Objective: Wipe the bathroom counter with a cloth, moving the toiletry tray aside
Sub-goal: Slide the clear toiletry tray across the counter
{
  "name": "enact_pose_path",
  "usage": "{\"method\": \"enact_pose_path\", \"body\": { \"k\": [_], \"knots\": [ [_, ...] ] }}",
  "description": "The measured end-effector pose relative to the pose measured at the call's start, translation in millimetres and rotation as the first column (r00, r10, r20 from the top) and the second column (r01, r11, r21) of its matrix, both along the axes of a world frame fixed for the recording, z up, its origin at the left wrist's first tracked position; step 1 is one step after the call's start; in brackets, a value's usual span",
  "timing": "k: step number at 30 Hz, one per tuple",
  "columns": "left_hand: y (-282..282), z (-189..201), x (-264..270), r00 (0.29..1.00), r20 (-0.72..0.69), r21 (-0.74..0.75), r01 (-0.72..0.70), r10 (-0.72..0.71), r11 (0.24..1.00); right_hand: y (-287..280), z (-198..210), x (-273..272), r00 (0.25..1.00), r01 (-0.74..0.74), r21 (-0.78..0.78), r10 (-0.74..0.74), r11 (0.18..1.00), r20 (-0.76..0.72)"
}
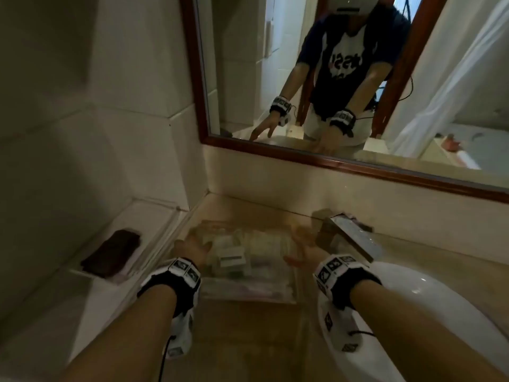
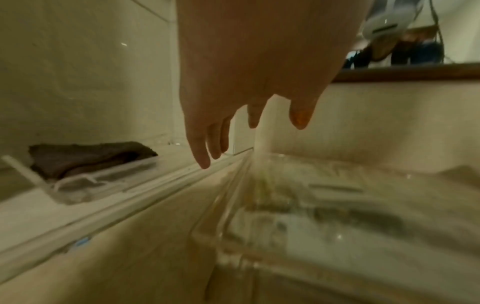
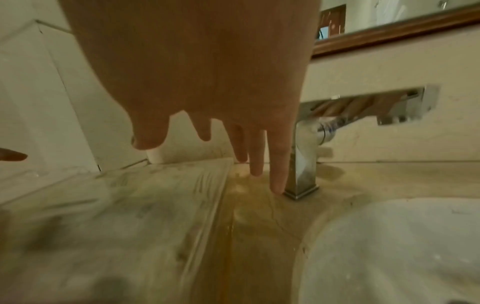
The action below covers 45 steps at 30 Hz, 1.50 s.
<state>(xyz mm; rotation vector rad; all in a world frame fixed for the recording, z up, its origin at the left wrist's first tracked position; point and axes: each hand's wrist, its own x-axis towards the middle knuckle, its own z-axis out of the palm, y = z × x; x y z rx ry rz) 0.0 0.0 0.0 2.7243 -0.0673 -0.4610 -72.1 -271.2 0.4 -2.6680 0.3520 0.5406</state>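
A clear toiletry tray with several small packets stands on the beige counter near the back wall. My left hand hangs at its left side with the fingers spread and straight. My right hand hangs at its right side, also with straight fingers. In the left wrist view the left hand hovers over the tray's left rim and holds nothing. In the right wrist view the right hand points down beside the tray's right edge. A folded brown cloth lies on the left ledge.
The chrome faucet stands just right of my right hand, its base close to my fingers. A white sink fills the right. The cloth rests in a small clear dish. A framed mirror hangs behind.
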Motion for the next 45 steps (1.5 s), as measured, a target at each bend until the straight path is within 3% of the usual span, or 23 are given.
{"method": "enact_pose_path", "body": {
  "k": [5,12,19,25,29,36,45],
  "knots": [
    [4,-41,0,0.998,-0.049,-0.132,-0.038,0.032,0.991,4,-12,-8,0.996,-0.010,0.017,0.012,1.000,-0.089],
    [2,-46,4,0.987,-0.142,-0.083,-0.088,0.075,0.993,13,-11,-8,0.991,0.035,0.117,-0.019,0.993,-0.132],
    [10,-46,5,0.985,-0.151,-0.281,-0.119,0.078,0.952,18,-33,-8,0.998,0.059,0.148,-0.055,0.987,-0.027],
    [11,-44,-1,0.991,-0.126,-0.363,-0.083,0.039,0.928,28,-45,-20,0.978,0.137,0.335,-0.182,0.932,0.106],
    [13,-49,1,0.986,-0.159,-0.341,-0.094,0.042,0.935,31,-51,-20,0.934,0.232,0.529,-0.339,0.816,0.113],
    [10,-38,-3,0.984,-0.179,-0.294,-0.056,0.002,0.954,33,-55,-27,0.888,0.314,0.659,-0.457,0.684,0.051],
    [4,-14,-40,0.983,-0.181,-0.254,-0.071,0.024,0.965,26,-33,-60,0.913,0.269,0.619,-0.400,0.738,0.081]
  ]
}}
